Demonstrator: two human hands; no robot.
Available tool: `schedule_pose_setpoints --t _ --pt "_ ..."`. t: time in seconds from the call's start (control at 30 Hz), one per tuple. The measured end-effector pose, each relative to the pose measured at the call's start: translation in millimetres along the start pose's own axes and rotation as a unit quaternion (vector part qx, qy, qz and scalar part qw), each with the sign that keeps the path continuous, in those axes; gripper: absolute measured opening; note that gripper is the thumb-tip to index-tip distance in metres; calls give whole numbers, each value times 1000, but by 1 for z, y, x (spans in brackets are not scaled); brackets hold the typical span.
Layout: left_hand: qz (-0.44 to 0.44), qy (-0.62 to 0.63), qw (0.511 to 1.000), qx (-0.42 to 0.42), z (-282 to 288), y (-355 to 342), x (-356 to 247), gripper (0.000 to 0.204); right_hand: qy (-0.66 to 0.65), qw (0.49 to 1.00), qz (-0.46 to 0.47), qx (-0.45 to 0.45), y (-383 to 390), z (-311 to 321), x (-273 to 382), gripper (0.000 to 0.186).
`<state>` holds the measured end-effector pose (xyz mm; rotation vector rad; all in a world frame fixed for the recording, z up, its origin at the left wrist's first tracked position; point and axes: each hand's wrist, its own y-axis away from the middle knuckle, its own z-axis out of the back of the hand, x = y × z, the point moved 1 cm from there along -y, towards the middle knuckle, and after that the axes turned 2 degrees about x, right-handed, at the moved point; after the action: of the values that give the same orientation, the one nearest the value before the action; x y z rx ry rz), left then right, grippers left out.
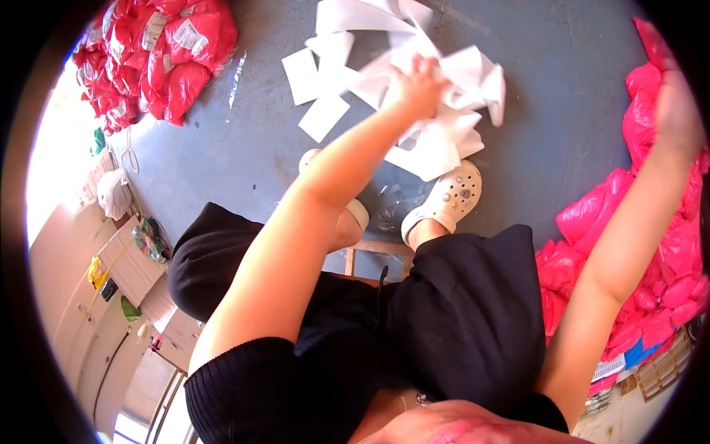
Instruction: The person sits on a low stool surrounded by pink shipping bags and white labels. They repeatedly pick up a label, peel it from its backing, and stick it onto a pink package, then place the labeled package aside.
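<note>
My left hand point(420, 87) reaches out over a loose heap of white paper sheets point(436, 148) on the floor. Its fingers look spread, though motion blurs them, and nothing shows in its grasp. At the far right, my right hand point(677, 111) is stretched to the upper end of a big pile of bright pink plastic bags point(592, 211). Blur and the picture's dark rim hide its fingers, so I cannot tell whether it grips a bag.
Red plastic packages with white labels point(188, 37) are heaped at the far left. Cream clogs point(455, 196) on my feet stand close to the papers. A wooden seat edge point(377, 248) shows between my legs. A wooden crate point(662, 370) lies by the pink pile.
</note>
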<state>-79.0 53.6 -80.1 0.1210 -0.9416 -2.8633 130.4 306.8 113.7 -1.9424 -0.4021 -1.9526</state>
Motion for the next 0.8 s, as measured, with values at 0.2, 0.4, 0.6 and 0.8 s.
schedule_pose_setpoints --t 0.2,0.4,0.6,0.8 --pt "-59 447 883 -130 -10 1 -56 28 437 821 45 366 142 -103 -88 125" --pt "-94 850 519 -20 39 41 -77 24 173 960 10 221 184 -109 -92 119" --pt "-304 414 856 66 53 74 -31 45 391 900 -12 190 211 -68 -131 61" --pt "318 267 889 -193 -27 95 170 24 555 733 -239 313 365 20 -130 39"
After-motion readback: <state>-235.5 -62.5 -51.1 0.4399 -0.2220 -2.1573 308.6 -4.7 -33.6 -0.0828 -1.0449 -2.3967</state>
